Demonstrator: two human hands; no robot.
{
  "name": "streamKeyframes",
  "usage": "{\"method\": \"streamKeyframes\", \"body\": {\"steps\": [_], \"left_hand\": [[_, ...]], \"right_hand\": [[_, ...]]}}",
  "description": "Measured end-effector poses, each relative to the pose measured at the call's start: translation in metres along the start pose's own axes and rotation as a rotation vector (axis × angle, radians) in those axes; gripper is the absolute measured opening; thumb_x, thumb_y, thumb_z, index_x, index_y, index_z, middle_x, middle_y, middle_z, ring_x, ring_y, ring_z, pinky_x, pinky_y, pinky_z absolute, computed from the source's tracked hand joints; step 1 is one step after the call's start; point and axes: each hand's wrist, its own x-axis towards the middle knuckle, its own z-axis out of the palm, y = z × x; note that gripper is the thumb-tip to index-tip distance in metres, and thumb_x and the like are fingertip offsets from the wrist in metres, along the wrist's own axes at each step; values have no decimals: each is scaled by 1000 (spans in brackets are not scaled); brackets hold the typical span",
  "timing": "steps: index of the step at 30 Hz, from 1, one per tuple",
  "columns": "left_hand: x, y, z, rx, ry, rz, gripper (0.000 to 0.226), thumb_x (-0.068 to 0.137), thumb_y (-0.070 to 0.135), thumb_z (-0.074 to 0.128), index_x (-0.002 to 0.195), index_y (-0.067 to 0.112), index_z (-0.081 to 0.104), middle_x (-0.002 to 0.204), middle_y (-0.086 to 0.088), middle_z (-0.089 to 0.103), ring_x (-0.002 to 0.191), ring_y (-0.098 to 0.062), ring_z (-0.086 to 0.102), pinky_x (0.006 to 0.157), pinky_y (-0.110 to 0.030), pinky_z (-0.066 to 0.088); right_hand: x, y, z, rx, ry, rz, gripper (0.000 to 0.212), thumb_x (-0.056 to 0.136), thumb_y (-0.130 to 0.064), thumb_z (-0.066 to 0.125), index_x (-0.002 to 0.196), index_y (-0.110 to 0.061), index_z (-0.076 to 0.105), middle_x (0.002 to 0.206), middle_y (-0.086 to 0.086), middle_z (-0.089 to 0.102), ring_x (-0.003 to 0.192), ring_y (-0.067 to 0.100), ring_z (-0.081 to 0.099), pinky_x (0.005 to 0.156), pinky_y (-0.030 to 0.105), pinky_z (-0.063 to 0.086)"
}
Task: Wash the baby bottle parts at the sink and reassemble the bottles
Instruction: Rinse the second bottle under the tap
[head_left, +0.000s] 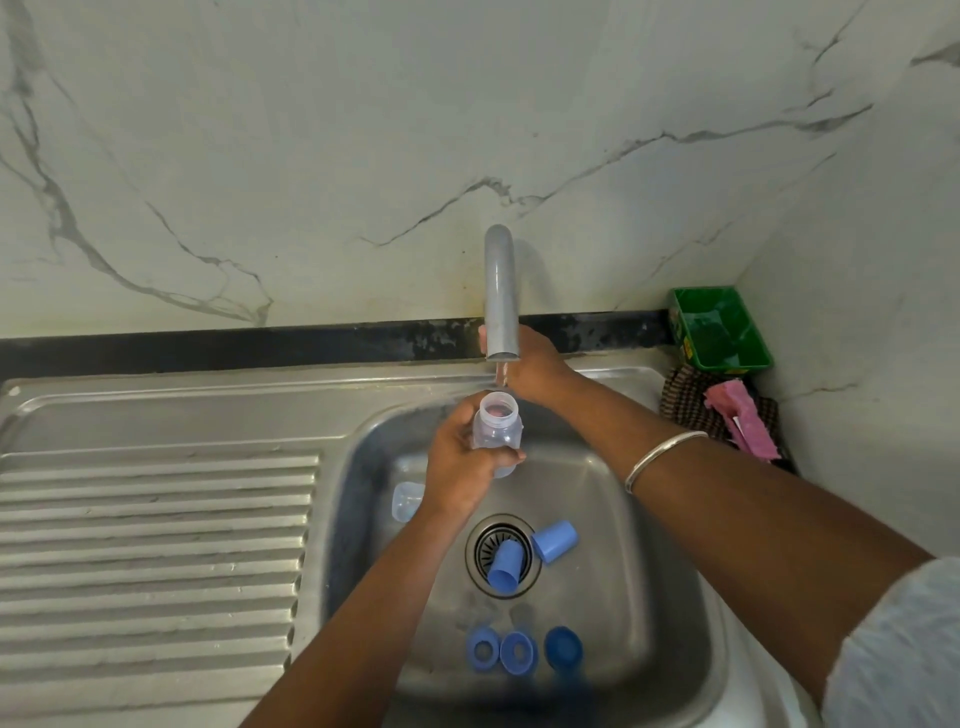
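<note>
One ribbed draining board fills the left of the steel unit, and one sink lies to its right. In the basin there are two clear bottles: one lying on its side against the left wall, partly hidden behind the left wrist, and one held upright under the tap. There are two light blue caps, one lying across the drain strainer and one just beside the strainer on its right. Nearer the person lie three blue screw rings in a row: left, middle and a darker one on the right.

One grey tap rises from behind the basin and curves forward; its spout stands in front of the right hand and hides the fingers there. A thin stream of water falls from it towards the open bottle mouth. In the right corner sit one green tub, a brown striped cloth and a pink sponge. One metal bangle circles the right forearm.

The left hand grips the upright bottle, fingers curled round its body. The right hand reaches behind the spout at the tap's base; how far its fingers are spread I cannot tell
</note>
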Motion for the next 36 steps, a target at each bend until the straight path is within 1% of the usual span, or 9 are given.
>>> {"method": "streamKeyframes", "body": {"steps": [6, 13, 16, 19, 22, 25, 30, 33, 36], "left_hand": [[2, -4, -1, 27, -16, 6, 59, 60, -11, 82, 103, 27, 69, 91, 9, 72, 85, -4, 66, 69, -18, 52], [-2, -9, 0, -3, -44, 5, 60, 55, -4, 79, 111, 15, 68, 103, -10, 72, 97, -25, 67, 82, -37, 56], [-3, -14, -1, -36, -38, 3, 55, 60, -11, 76, 110, 10, 69, 100, -13, 72, 96, -30, 69, 80, -42, 58], [-6, -20, -1, 25, -59, -2, 50, 66, -4, 74, 113, 11, 69, 103, -11, 74, 100, -32, 70, 87, -51, 58], [-6, -23, -5, 110, -90, -74, 60, 60, 2, 78, 116, 19, 65, 105, -4, 74, 100, -23, 71, 89, -47, 58], [-1, -23, -13, 231, -92, -119, 65, 64, 15, 87, 118, 29, 54, 107, 6, 71, 96, -10, 69, 77, -23, 57], [-3, -19, -18, 462, -148, 7, 17, 93, 31, 67, 98, 46, 61, 84, 31, 69, 86, 13, 65, 67, -4, 47], [1, -19, -17, 670, -210, 133, 19, 97, 32, 59, 114, 34, 65, 99, 19, 68, 93, 2, 63, 79, -15, 48], [9, -18, -12, 733, -210, 203, 22, 96, 30, 59, 116, 24, 66, 107, 11, 59, 97, -8, 58, 79, -17, 44]], "right_hand": [[-6, -2, 3, 74, 42, 16, 27, 104, -30, 45, 104, -12, 65, 101, 15, 70, 95, 33, 65, 92, 48, 52], [-68, 14, 15, 360, 214, 9, 23, 92, -52, 40, 97, -39, 59, 85, -17, 66, 83, 3, 63, 76, 30, 48], [-108, 38, 31, 489, 94, -120, 20, 92, -52, 57, 108, -44, 64, 102, -16, 71, 97, 4, 67, 85, 33, 56], [-123, 51, 43, 476, 12, -156, 38, 87, -49, 67, 123, -52, 57, 116, -22, 68, 110, 1, 64, 92, 19, 51], [-113, 54, 49, 441, 40, -25, 37, 91, -33, 69, 127, -35, 60, 112, -16, 70, 104, 0, 64, 89, 26, 53], [-105, 48, 48, 560, 2, 193, 24, 97, -28, 63, 120, -25, 61, 108, -2, 70, 96, 15, 70, 79, 41, 62], [-98, 35, 45, 1026, -108, 690, 32, 96, -37, 54, 111, -10, 65, 97, 14, 70, 85, 29, 69, 61, 35, 59], [-95, 36, 49, 1132, -101, 821, 34, 97, -36, 50, 102, -7, 67, 84, 16, 72, 82, 29, 68, 64, 35, 57], [-93, 40, 53, 1224, -47, 867, 37, 101, -38, 51, 114, -5, 62, 102, 21, 69, 88, 30, 69, 61, 35, 58]]}}
